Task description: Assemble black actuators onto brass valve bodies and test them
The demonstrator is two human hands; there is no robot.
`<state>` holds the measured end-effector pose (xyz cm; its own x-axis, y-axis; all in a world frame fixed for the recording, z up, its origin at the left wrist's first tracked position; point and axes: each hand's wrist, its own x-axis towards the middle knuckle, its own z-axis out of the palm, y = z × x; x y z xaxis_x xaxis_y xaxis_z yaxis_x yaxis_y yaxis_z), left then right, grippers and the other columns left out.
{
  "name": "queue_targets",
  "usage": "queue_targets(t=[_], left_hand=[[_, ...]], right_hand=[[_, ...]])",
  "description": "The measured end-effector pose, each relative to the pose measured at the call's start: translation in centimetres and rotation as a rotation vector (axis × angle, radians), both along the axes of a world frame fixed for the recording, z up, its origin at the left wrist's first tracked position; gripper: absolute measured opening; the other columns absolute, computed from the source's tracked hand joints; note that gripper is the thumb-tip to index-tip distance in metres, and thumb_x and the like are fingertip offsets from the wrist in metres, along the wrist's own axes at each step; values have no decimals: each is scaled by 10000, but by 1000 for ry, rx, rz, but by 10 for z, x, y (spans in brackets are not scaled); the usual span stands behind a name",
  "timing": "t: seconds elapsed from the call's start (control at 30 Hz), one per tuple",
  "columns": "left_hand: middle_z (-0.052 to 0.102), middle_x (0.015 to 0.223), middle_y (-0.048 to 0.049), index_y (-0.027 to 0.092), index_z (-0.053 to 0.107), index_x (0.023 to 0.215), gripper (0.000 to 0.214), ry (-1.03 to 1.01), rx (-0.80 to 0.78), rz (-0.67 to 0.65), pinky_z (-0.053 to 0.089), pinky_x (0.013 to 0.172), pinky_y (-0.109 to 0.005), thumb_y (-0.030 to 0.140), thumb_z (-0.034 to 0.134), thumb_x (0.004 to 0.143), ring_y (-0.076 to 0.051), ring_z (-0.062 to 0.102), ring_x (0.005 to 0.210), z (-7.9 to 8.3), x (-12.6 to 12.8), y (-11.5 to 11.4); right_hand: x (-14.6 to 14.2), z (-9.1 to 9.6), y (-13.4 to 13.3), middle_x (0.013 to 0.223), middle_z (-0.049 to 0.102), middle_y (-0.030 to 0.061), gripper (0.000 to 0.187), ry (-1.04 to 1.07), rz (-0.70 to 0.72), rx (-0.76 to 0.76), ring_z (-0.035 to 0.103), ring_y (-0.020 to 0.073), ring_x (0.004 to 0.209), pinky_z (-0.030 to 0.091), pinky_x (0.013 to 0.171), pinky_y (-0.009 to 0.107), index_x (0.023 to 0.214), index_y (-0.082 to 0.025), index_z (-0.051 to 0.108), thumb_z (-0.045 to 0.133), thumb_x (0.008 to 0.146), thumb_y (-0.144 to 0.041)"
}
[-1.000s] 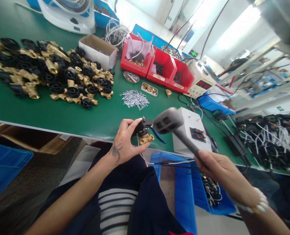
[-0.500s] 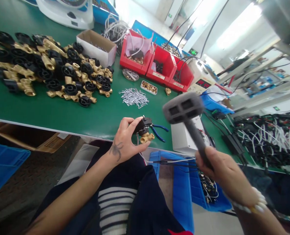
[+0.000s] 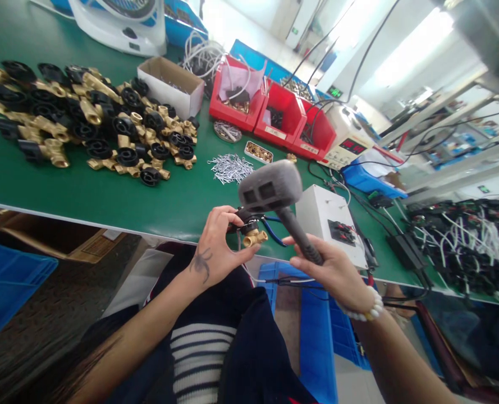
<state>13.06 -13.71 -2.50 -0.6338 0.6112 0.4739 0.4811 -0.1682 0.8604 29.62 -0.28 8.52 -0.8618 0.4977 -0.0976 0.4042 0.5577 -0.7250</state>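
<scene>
Right hand (image 3: 335,268) grips one mallet (image 3: 270,186), left hand (image 3: 219,242) one valve (image 3: 255,238); one pliers (image 3: 273,234) beside, three red bins (image 3: 270,125) beyond

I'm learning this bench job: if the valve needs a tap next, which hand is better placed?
Right, I'd judge. The right hand grips the mallet by its handle, and the mallet's head shows near the valve. The left hand is occupied holding the valve.

A white fan (image 3: 117,31) stands on the green bench (image 3: 177,202).
</scene>
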Motion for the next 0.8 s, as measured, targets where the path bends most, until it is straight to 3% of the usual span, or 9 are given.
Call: queue_targets(t=[0.13, 0.33, 0.5, 0.63, 0.73, 0.8], left_hand=[[569, 1037, -76, 167, 548, 950, 359, -52, -59, 15, 549, 859, -463, 297, 782, 711, -249, 575, 1004, 0, 2, 0], [567, 1110, -104, 152, 554, 942, 377, -68, -124, -55, 546, 908, -498, 328, 782, 699, -292, 572, 1098, 4, -1, -1], [588, 1071, -84, 166, 577, 994, 417, -57, -139, -67, 566, 887, -442, 319, 806, 681, -289, 555, 1145, 4, -2, -1], [576, 1082, -79, 166, 572, 941, 370, -52, -110, -66, 566, 881, -441, 307, 803, 690, -241, 601, 1015, 3, -2, 0], [556, 1090, -82, 170, 558, 923, 353, -37, -79, -60, 557, 904, -443, 294, 800, 698, -236, 586, 1033, 5, -4, 0], [534, 1133, -92, 170, 549, 931, 357, -27, -62, -53, 543, 935, -445, 275, 799, 699, -248, 556, 1109, 6, -4, 0]], right_hand=[[-30, -21, 7, 1051, 659, 58, 473, 105, 267, 27, 611, 211, 946, 498, 853, 316, 1229, -206, 655, 700, 870, -510], [-49, -31, 21, 1112, 653, 78, 580, 127, 397, 77, 617, 223, 992, 506, 903, 338, 1297, -199, 620, 701, 852, -563], [-52, -31, 30, 1062, 666, 75, 552, 118, 430, -13, 632, 209, 956, 508, 902, 324, 1208, -169, 648, 747, 818, -548], [-56, -31, 29, 1028, 664, 63, 533, 108, 418, -29, 620, 198, 942, 497, 886, 304, 1160, -161, 662, 766, 801, -541], [-53, -27, 24, 966, 653, 51, 509, 95, 344, -19, 610, 193, 880, 498, 842, 304, 1130, -166, 666, 752, 805, -548], [-43, -21, 20, 914, 636, 34, 440, 120, 214, 32, 598, 180, 823, 495, 790, 295, 1106, -182, 661, 731, 830, -517]])
